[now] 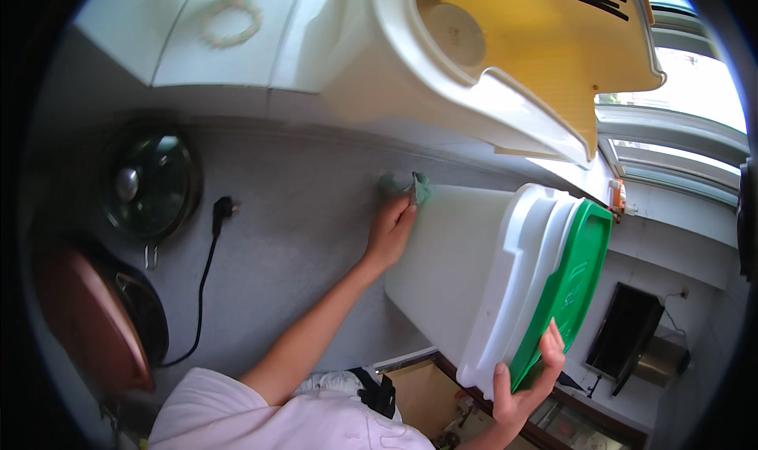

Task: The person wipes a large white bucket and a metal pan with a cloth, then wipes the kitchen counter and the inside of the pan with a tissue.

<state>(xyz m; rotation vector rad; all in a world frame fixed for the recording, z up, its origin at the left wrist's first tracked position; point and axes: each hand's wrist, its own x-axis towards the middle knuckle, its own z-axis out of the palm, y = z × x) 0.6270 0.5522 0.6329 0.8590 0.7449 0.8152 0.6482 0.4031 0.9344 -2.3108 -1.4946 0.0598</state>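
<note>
My left hand [391, 228] is closed on a green cloth [420, 188], pressed to the grey countertop [284, 213] beside a white plastic bin. The bin [450, 260] has a green lid [574, 284] and stands on the counter to the right of that hand. At the lid's near edge, my right hand [530, 385] rests with thumb and fingers around the corner of the rim. Part of the cloth is hidden by my left fingers.
A glass pot lid [151, 183], a power plug [223, 208] with a black cord and a reddish-brown lidded pan [89, 320] lie at left. A cream and yellow rack [521, 41] overhangs the counter's back. A window [699, 89] is at upper right.
</note>
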